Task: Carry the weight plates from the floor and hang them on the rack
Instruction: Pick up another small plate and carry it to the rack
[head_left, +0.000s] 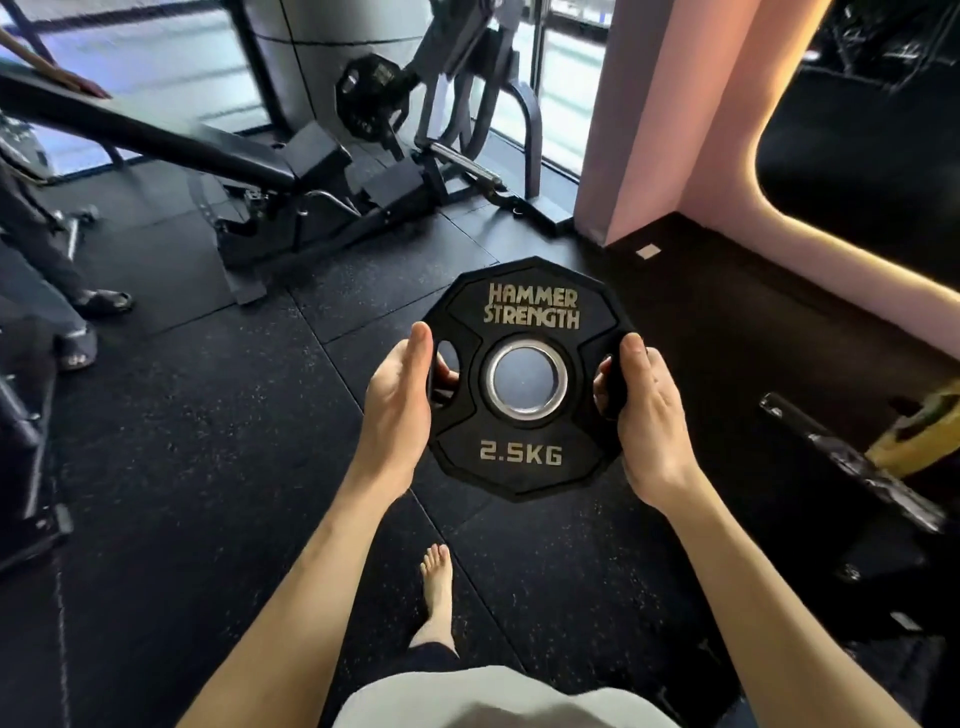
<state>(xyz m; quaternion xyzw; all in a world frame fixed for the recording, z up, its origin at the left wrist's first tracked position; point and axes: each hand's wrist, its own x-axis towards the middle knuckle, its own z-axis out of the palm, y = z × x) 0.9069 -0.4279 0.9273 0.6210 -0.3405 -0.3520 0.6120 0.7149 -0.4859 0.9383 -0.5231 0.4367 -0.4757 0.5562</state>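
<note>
I hold a black 2.5 kg weight plate flat in front of me, above the floor, its gold lettering facing up. My left hand grips its left edge with fingers through the left handle slot. My right hand grips the right edge the same way. Another black plate hangs on a peg of the grey machine at the back.
A black incline bench stretches across the upper left. Another person's sandalled feet stand at the left edge. A pink wall rises at the right, with a black and yellow frame below it. My bare foot is on the rubber floor.
</note>
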